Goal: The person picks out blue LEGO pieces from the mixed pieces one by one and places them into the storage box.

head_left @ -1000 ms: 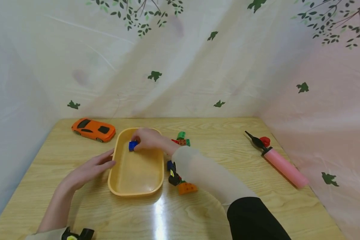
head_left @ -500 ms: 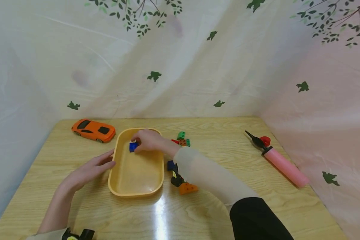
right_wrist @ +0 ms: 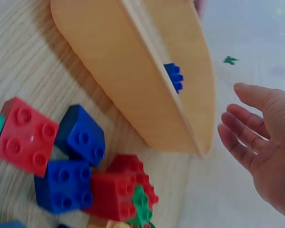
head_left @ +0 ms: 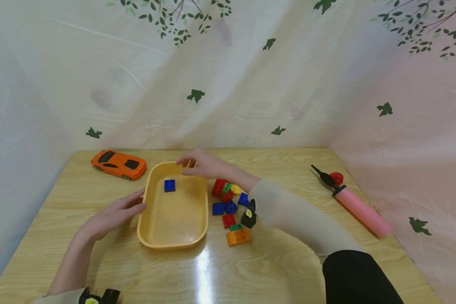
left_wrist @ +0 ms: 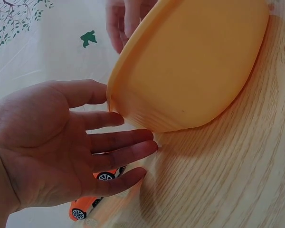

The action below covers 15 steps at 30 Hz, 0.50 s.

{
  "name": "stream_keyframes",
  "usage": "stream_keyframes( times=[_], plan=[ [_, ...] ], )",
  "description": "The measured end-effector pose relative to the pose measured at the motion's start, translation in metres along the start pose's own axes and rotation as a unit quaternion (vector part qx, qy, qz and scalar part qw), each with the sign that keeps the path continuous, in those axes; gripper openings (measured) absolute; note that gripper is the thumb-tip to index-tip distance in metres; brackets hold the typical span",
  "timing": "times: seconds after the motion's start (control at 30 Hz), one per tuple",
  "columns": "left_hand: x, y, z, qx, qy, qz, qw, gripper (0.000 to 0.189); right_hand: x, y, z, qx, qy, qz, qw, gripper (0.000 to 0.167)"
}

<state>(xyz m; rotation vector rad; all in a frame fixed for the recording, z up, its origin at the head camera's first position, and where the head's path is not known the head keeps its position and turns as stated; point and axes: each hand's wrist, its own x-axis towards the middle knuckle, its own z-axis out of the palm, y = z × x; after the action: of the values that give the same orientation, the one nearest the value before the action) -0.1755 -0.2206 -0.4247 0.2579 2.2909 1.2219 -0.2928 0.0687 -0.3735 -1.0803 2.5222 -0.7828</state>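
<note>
A blue toy building block [head_left: 169, 185] sits inside the yellow tray [head_left: 172, 245], towards its far left part. My left hand [head_left: 114, 215] rests its fingertips against the tray's left side; in the left wrist view the fingers are spread and nearly straight along the wall. Over the tray's far right corner hovers my right hand [head_left: 203, 164], fingers loosely bent with nothing between them. The right wrist view shows that hand [right_wrist: 261, 137] apart from the tray, its palm bare. Several loose blocks lie just right of the tray, among them a red block [head_left: 229, 221] and an orange block [head_left: 239, 237].
An orange toy car [head_left: 118, 164] stands at the table's back left. On the right lies a pink balloon pump [head_left: 361, 211] with a black nozzle, and a small red object [head_left: 336, 178] beside it. A printed cloth [head_left: 232, 84] hangs behind the table.
My right hand has let go of the blue block in the tray and moved up and to the right. More of the blocks beside the tray now show. The left hand has stayed put.
</note>
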Motion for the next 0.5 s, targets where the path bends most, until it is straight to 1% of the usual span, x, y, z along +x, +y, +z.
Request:
stream_keyframes(
  times=[0.1,0.2,0.4,0.5],
  plan=[
    [0.001,-0.001,0.000,0.002,0.001,-0.005,1.0000,0.078,-0.016,0.002,-0.011,0.027,0.018,0.000,0.9995,0.039],
    [0.001,0.000,0.000,0.002,0.002,-0.010,1.0000,0.079,-0.032,0.009,-0.019,0.041,0.044,0.000,0.9982,0.038],
    [0.002,0.001,0.000,0.002,0.001,-0.018,0.9998,0.081,-0.062,0.034,-0.029,0.053,0.109,-0.001,0.9927,0.036],
    [0.002,0.001,-0.001,0.003,0.003,-0.017,0.9999,0.080,-0.076,0.046,-0.031,0.064,0.132,0.008,0.9891,0.036]
  ],
)
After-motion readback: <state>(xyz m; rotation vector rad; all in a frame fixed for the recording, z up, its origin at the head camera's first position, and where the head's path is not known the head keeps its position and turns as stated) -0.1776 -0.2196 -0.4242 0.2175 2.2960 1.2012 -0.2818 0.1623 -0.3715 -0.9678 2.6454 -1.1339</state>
